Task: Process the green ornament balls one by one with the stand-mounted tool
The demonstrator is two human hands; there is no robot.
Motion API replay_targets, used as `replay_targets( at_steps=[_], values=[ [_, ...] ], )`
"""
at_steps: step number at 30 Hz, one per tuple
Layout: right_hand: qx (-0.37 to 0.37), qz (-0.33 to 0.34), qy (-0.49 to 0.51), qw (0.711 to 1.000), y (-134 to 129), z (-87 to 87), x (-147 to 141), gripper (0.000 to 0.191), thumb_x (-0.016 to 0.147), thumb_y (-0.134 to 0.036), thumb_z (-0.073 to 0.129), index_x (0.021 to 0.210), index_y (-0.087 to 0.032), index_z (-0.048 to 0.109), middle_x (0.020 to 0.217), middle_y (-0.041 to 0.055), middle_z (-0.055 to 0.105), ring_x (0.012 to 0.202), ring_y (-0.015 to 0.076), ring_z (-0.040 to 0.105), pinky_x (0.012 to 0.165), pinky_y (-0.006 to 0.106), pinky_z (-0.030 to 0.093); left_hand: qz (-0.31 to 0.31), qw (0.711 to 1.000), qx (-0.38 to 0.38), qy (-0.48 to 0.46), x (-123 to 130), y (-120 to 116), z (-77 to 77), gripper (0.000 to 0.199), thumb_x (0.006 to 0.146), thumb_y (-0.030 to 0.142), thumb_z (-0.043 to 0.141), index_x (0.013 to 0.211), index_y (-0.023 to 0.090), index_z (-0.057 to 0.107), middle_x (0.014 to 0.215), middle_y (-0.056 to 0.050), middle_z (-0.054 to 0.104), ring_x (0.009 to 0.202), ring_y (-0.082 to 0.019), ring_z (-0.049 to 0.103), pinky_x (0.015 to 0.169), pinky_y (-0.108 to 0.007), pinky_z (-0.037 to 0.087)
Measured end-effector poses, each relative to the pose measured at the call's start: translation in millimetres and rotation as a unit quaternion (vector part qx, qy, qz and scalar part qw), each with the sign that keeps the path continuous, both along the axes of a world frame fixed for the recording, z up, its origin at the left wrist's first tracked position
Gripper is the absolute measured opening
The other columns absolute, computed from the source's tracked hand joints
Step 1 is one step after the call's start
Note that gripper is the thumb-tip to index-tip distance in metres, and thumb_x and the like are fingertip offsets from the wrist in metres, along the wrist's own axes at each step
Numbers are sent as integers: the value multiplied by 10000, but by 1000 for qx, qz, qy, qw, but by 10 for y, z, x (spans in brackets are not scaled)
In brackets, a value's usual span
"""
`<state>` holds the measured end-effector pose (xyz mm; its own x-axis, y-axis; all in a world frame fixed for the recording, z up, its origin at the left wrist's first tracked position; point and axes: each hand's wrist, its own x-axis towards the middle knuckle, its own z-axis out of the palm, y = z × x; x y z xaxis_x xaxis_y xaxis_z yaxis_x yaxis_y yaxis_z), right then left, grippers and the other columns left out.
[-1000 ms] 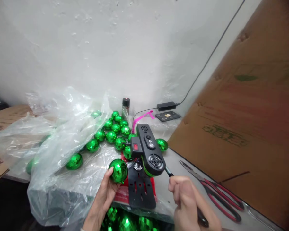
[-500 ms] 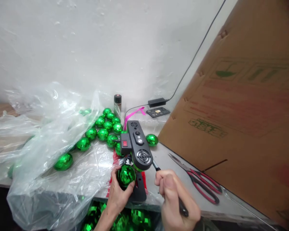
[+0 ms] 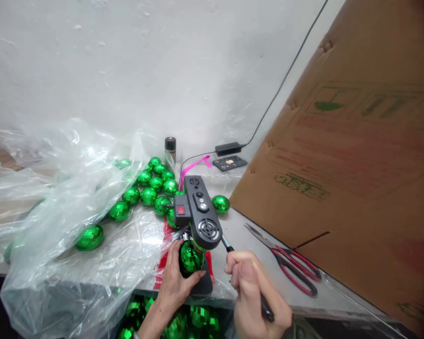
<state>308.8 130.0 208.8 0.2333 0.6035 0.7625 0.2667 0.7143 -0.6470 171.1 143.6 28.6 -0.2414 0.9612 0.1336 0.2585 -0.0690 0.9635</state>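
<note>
A shiny green faceted ball ornament (image 3: 191,257) is gripped in my left hand (image 3: 175,278), thumb on its near side and fingers round its left. It sits partly beneath the head of a small black bench machine (image 3: 202,209) with round vents and a red switch. My right hand (image 3: 256,294) is closed round the black grip of a lever (image 3: 267,308), whose metal rod runs up to the machine's right side. Where the ball meets the machine is partly hidden under the head.
Green balls (image 3: 148,196) lie behind and left, some under a clear plastic bag (image 3: 74,202). More balls (image 3: 176,325) are below the table edge. Red-handled scissors (image 3: 293,266) lie at right, beside a cardboard box (image 3: 339,155). A phone (image 3: 229,162), power adapter (image 3: 228,149) and dark-capped bottle (image 3: 170,146) stand behind.
My left hand has shifted the green ball slightly right, further under the machine head. My right hand keeps its hold on the lever. The view has drifted a little.
</note>
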Motion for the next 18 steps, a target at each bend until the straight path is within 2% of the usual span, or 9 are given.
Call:
replay_targets(
  at_steps=[7,13,16,18],
  values=[
    [-26,-8,28,999,5,121,-61,449,1190,-217,554,741,-229,550,660,-35,547,591,107,571,535,240,419,-16,1000,0,3,-23,-37,24,844,750,337,930,1522,231,604,1614,-200,674,1580,-474,605,1349,-718,451],
    [-46,-19,32,998,-9,143,-52,468,1197,-273,566,731,-228,562,640,-29,548,560,114,545,500,274,359,-47,999,-4,7,-53,-81,3,874,716,332,940,1525,232,624,1651,-213,656,1615,-486,574,1363,-716,437],
    [-39,-15,34,999,-4,139,-52,471,1198,-251,556,727,-226,551,651,-32,540,586,108,561,514,256,369,-37,999,-13,-16,-100,-112,11,867,729,396,948,1521,230,636,1652,-212,661,1623,-487,566,1378,-707,419],
    [-37,-15,34,999,-1,137,-58,465,1200,-235,546,735,-226,543,658,-40,528,601,100,565,529,238,384,-23,997,-33,-59,-149,-145,15,871,772,502,950,1535,228,631,1641,-205,677,1615,-479,579,1381,-683,422]
  ],
)
